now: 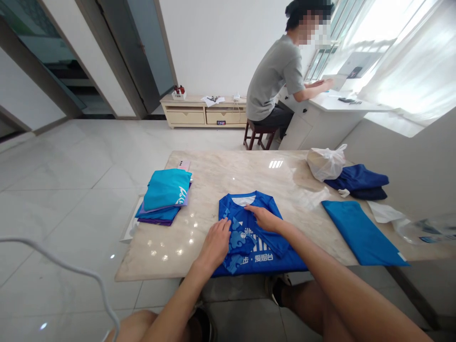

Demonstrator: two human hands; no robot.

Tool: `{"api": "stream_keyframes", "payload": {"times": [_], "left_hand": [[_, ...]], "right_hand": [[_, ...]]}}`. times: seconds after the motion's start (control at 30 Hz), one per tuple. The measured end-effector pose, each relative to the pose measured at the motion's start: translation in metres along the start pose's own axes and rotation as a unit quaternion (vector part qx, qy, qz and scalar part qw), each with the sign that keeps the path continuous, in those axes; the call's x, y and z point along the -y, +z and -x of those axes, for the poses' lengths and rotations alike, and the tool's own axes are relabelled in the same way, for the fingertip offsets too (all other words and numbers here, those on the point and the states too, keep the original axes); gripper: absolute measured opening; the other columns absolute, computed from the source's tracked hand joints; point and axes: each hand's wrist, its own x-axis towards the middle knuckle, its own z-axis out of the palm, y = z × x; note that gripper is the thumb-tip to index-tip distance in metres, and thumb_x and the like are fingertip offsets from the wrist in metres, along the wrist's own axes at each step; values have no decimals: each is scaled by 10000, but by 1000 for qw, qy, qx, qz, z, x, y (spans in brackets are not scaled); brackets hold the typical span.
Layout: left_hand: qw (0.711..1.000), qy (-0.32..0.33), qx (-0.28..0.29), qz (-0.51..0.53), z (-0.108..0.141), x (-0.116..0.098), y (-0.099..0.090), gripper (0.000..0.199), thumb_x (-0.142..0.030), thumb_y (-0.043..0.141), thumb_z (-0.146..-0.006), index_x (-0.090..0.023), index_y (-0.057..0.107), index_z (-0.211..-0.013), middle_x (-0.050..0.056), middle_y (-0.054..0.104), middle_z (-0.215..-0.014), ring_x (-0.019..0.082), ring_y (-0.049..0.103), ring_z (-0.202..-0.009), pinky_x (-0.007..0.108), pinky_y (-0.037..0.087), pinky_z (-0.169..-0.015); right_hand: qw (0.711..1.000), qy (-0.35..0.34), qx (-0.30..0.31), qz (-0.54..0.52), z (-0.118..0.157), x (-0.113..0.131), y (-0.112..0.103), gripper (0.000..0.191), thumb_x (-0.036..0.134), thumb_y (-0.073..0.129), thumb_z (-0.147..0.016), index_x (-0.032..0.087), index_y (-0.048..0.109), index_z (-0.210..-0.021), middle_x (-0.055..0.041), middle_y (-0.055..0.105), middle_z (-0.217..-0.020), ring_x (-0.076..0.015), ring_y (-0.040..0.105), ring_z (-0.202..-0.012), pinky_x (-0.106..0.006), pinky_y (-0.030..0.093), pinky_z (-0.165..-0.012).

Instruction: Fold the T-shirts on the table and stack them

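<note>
A blue T-shirt (261,249) with white print and a lighter cloud pattern lies partly folded before me, collar away from me and lower part at the table's front edge. Along its left side rests my left hand (214,243), the fingers laid on the fabric and nothing gripped. My right hand (264,219) reaches over the shirt from the right. Its index finger is stretched out and touches the front of the collar, and the other fingers are partly hidden beneath the hand.
Folded shirts (167,190) are stacked at the left, a pink phone (184,165) behind them. A folded teal cloth (361,232), dark blue clothing (359,183) and a white plastic bag (327,162) lie right on the marble table (228,168). Beyond, a person (274,78) sits at a white desk.
</note>
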Motion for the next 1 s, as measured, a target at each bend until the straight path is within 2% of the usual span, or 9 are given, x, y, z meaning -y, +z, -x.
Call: {"api": "stream_keyframes", "payload": {"times": [0.07,0.17,0.27,0.37,0.47,0.67,0.77,0.87,1.0], "left_hand": [[998,25,30,-57,4,3,12,523,-248,419,-1109,-137,533,-1607,176,512,-1706,319,470,-1595,557,373,-1322],[992,14,60,-112,3,5,16,587,-319,431,-1119,-145,455,-1679,153,384,-1782,335,348,-1664,614,305,-1347],[988,-6,71,-139,-5,8,12,623,-356,430,-1118,-145,425,-1705,142,325,-1806,352,303,-1681,627,275,-1355],[985,-26,57,-159,-14,9,10,630,-360,413,-1118,-159,419,-1714,137,319,-1809,377,290,-1682,654,250,-1353],[986,-20,32,-165,-19,5,19,642,-379,395,-1119,-136,418,-1713,156,330,-1804,377,260,-1693,646,212,-1366],[988,35,20,-147,-24,3,46,706,-471,343,-1133,-131,322,-1750,129,290,-1824,311,245,-1704,577,218,-1384],[987,30,2,-157,-31,11,53,714,-490,328,-1138,-130,307,-1754,126,280,-1827,311,233,-1708,587,217,-1383],[987,35,-5,-156,-41,19,53,709,-500,352,-1136,-159,313,-1756,121,301,-1820,311,248,-1704,592,237,-1378],[989,27,0,-143,-51,18,49,693,-483,394,-1131,-182,333,-1752,127,302,-1818,320,257,-1700,597,243,-1377]], "right_hand": [[1000,-6,-17,9,3,-2,-5,768,-64,525,-830,179,640,-1549,-128,636,-1590,-299,603,-1486,-491,467,-1272],[998,14,-50,44,13,-11,-22,669,-31,570,-872,187,684,-1494,-133,665,-1559,-323,605,-1482,-523,464,-1274],[993,50,-64,84,28,-25,-42,514,73,562,-978,166,699,-1465,-166,692,-1515,-341,644,-1431,-540,485,-1255],[990,61,-53,112,45,-37,-50,475,177,544,-1037,161,678,-1492,-177,690,-1510,-351,662,-1403,-548,500,-1241],[989,45,-27,139,59,-40,-43,508,253,548,-1061,149,630,-1551,-196,581,-1632,-364,578,-1499,-559,459,-1275],[980,-19,-17,197,81,-28,-4,693,474,501,-1121,185,384,-1740,-125,199,-1846,-346,168,-1708,-559,286,-1366],[978,-1,-17,210,93,-29,15,766,563,428,-1134,196,260,-1786,-129,156,-1850,-332,150,-1710,-544,286,-1365],[976,26,-6,217,101,-35,24,784,602,393,-1131,158,307,-1770,-177,184,-1832,-359,184,-1701,-581,293,-1353],[976,65,12,206,101,-40,20,798,598,451,-1109,132,360,-1750,-207,214,-1816,-386,242,-1683,-596,331,-1331]]}}
